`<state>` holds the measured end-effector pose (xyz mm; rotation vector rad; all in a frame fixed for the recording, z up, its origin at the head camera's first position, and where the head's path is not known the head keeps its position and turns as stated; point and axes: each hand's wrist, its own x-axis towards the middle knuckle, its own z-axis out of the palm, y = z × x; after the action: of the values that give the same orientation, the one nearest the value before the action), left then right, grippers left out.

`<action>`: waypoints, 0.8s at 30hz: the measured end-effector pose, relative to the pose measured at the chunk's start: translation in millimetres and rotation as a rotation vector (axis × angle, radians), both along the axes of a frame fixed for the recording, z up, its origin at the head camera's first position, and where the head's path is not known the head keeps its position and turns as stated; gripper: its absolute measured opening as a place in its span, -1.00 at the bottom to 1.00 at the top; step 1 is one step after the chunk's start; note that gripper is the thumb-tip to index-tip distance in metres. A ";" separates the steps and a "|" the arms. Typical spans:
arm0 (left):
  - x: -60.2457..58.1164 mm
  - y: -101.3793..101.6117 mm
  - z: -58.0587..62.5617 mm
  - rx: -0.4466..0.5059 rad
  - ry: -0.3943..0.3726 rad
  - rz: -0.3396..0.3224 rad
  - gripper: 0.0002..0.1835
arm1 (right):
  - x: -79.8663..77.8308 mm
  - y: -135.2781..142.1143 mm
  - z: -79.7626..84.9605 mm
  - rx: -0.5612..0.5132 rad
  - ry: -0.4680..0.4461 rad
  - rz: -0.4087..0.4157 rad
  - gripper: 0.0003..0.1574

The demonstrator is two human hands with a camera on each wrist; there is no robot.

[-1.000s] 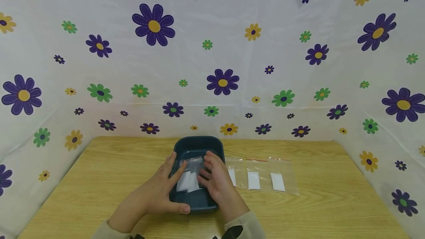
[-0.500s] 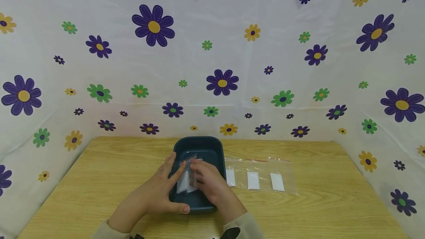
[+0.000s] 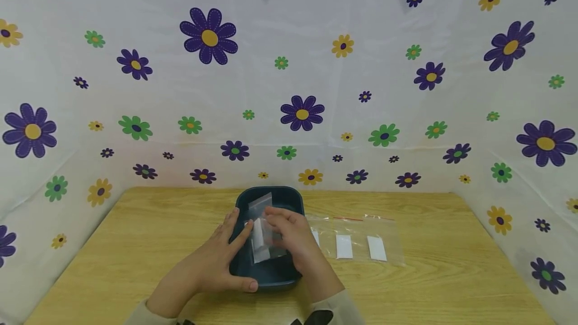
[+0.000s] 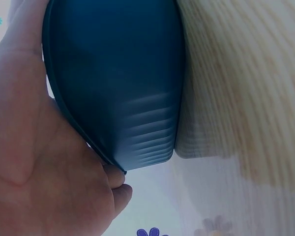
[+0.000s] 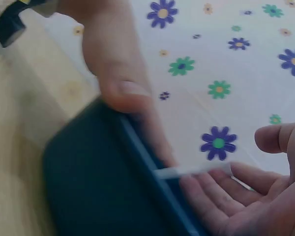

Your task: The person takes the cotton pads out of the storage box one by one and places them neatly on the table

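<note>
A dark blue plastic bin (image 3: 266, 280) stands on the table. Small clear zip bags with white inserts (image 3: 260, 256) lie inside it, overlapping. My left hand (image 3: 209, 257) rests along the bin's left side, fingers spread over the rim (image 4: 64, 105) and thumb at the near edge. Inside the bin, my right hand (image 3: 295, 237) touches a tilted bag (image 3: 258, 232) with its fingers. In the right wrist view, a pale bag edge (image 5: 196, 170) lies across the right fingers (image 5: 211, 196), with the thumb apart from them. Hands and overlapping plastic partly hide the bags.
To the bin's right, three clear zip bags lie flat in a row: a partly covered one (image 3: 319, 223), a middle one (image 3: 344, 246) and a right one (image 3: 377, 248). Wooden tabletop (image 3: 451, 265) surrounds them, with a flowered cloth (image 3: 253, 79) behind and at both sides.
My right hand reached leftward into the bin, then moved slightly back up and right. One bag has shifted up and now tilts toward the far end. My left hand stays put.
</note>
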<state>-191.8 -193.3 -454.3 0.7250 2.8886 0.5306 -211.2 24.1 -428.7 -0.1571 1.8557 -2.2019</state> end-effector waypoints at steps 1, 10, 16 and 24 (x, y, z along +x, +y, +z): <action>-0.1 0.4 0.3 -0.001 -0.001 0.000 0.29 | -1.0 3.4 1.8 0.017 0.011 -0.004 -0.50; -0.9 1.7 0.0 -0.009 -0.010 0.018 0.30 | -7.5 30.4 11.5 0.056 0.056 -0.085 -0.68; -1.8 1.8 -0.7 -0.010 -0.016 0.023 0.30 | -11.1 41.9 15.5 -0.018 0.074 -0.107 -0.57; -1.7 1.7 -1.2 -0.007 -0.010 0.018 0.31 | -13.2 46.1 13.1 -0.046 0.068 -0.089 -0.45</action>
<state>-193.5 -191.6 -455.5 0.6941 2.8894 0.5236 -224.4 70.2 -415.5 -0.1632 1.8826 -2.3279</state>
